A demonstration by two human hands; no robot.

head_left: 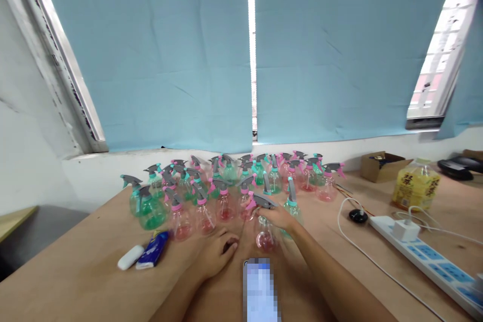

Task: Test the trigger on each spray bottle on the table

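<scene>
My right hand (277,217) is closed around the neck of a pink spray bottle (265,236) with a grey trigger head (263,202), standing upright on the wooden table (94,271). My left hand (219,252) rests palm down on the table just left of that bottle, fingers loosely together, holding nothing. Behind both hands stand several pink and green spray bottles (226,186) in a crowded group. A phone (260,289) with a blurred screen lies between my forearms.
A white object (130,257) and a blue packet (154,250) lie left of my hands. At right are a white power strip (426,256) with a charger and cables, a yellow bottle (415,184) and a cardboard box (381,165). Blue curtains hang behind.
</scene>
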